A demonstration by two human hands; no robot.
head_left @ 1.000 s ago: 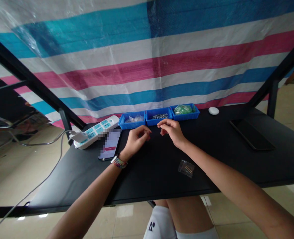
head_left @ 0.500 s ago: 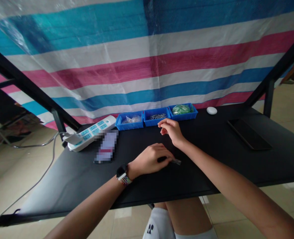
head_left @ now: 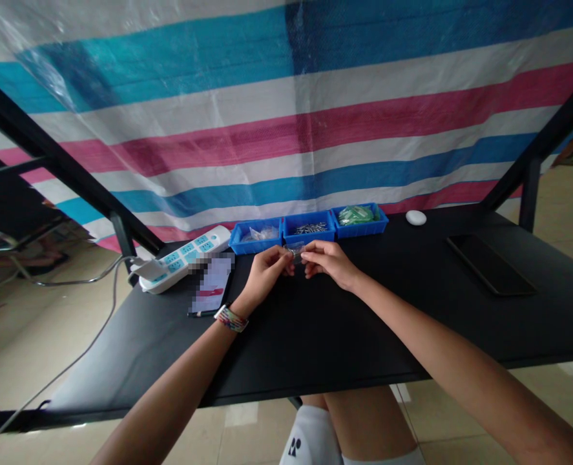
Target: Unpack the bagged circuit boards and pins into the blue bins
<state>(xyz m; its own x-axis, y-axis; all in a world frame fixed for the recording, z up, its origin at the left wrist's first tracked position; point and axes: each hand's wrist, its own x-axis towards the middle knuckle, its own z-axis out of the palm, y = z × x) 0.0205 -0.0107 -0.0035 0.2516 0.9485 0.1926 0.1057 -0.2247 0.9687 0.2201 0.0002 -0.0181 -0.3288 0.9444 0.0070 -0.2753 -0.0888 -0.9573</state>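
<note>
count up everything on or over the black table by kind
blue plastic bins: 3
white plastic power strip: 1
flat rectangular phones: 2
white round puck: 1
small clear plastic bag, pinched between left hand and right hand: 1
total: 8

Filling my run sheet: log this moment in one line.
left hand: pinching clear bag; right hand: pinching it too; over table, by blue trays

Power strip (head_left: 182, 259), phone (head_left: 212, 290) and white puck (head_left: 416, 217) lie on the table (head_left: 315, 336).
</note>
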